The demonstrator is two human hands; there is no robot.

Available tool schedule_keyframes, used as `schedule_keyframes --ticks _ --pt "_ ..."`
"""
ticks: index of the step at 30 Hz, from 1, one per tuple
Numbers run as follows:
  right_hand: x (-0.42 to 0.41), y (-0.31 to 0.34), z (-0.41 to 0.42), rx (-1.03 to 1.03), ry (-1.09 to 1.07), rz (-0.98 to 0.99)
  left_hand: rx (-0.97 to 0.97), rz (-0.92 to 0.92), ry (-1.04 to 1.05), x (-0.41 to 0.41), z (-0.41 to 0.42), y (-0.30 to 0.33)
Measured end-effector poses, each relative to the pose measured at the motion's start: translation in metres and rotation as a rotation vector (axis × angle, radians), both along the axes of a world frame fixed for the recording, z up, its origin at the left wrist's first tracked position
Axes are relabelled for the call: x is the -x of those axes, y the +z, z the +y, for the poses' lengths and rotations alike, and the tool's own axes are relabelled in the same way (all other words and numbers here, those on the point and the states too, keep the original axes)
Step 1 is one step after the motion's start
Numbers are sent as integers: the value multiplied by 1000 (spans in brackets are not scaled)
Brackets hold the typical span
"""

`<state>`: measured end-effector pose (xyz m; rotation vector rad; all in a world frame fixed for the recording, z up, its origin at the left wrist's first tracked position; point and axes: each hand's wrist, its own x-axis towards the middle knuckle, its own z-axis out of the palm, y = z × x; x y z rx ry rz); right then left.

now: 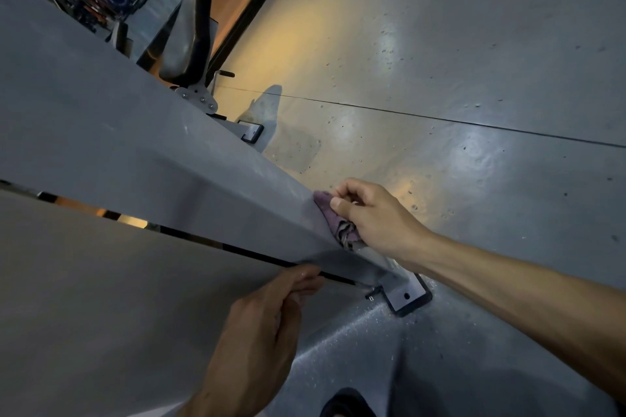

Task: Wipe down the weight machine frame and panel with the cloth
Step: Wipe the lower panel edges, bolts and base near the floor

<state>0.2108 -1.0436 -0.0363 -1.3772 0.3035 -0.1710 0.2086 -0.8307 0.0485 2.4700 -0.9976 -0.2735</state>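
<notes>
Purple cloth (333,218) is lying bunched against the edge of the grey frame (152,152) right of the frame's centre, the right hand (369,217) pinching it with curled fingers (342,205). Lower centre, the left hand (261,325) is gripping the edge of the grey panel (101,298), fingers curled over it. At lower right, the frame's bolted foot plate (408,294) is sitting on the floor (474,78).

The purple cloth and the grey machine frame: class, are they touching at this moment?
Touching. The head view shows the right hand pressing the cloth against the frame edge, no gap visible.
</notes>
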Motion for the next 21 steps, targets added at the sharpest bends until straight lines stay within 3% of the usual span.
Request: schedule_keyframes --ticks 5,11,17,21 --pt "1 10 0 -21 10 -61 4 14 18 0 0 -1" --pt "0 -12 -1 43 -4 137 -8 13 26 0 -1 0" --pt "-10 25 1 -30 -36 -48 -41 -7 14 0 -3 0" --pt "-7 6 -4 31 -2 -7 -36 21 33 0 -4 0"
